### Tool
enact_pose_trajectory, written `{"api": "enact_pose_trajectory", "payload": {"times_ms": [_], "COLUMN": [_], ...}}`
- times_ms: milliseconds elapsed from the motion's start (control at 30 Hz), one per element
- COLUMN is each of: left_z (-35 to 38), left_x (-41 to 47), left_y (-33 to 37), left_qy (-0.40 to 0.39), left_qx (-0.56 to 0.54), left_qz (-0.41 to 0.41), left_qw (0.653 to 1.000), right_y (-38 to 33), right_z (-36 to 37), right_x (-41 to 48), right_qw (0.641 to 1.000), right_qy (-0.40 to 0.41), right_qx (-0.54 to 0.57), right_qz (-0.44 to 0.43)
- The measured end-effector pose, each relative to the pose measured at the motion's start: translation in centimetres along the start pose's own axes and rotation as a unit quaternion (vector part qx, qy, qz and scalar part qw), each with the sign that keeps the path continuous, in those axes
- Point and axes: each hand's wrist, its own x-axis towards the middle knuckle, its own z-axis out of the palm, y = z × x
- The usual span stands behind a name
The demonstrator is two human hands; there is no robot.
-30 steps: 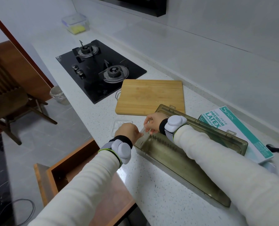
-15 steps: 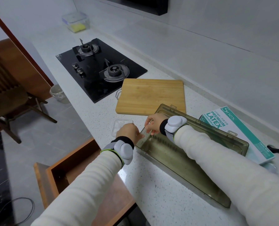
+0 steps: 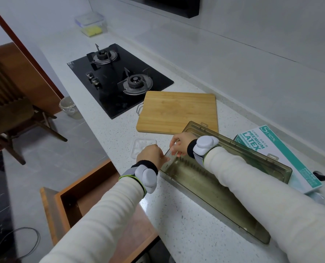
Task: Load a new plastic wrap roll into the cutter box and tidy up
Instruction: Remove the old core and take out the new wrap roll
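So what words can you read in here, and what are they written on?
"Sriex" (roughly, the letters are stylised): teal band on the glove box lid.
"PREMIUM LATEX": same lid, big teal letters.
"EXAMINATION GLO...": under that, the rest hidden behind the cutter box.
Smaller print on the lid and along the box's side: too blurred to read.
White sticker on the corner of the hob: too small to read.

The cutter box [image 3: 224, 192] is smoky translucent plastic, smooth and glossy, on a speckled, polished countertop [image 3: 186, 230]. At its twelve o'clock the cutting board [image 3: 178, 111] is matt pale wood. At eleven o'clock the hob [image 3: 110, 99] is glossy black glass with metal burners. The sleeves [image 3: 104, 221] are ribbed cream knit.
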Motion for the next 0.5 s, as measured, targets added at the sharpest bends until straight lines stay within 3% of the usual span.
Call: {"api": "enact_pose_trajectory", "payload": {"times_ms": [200,500], "left_z": [0.6,1.2], "left_x": [0.2,0.7], "left_y": [-0.1,0.3], "left_qy": [0.011,0.016], "left_qx": [-0.021,-0.008], "left_qz": [-0.016,-0.067], "left_qw": [1.0,0.998], "right_y": [-0.1,0.1], "right_z": [-0.3,-0.1], "right_x": [0.0,0.1], "right_qw": [0.997,0.996], "right_qy": [0.003,0.009], "right_qx": [-0.073,-0.071], "right_qz": [-0.024,-0.043]}}
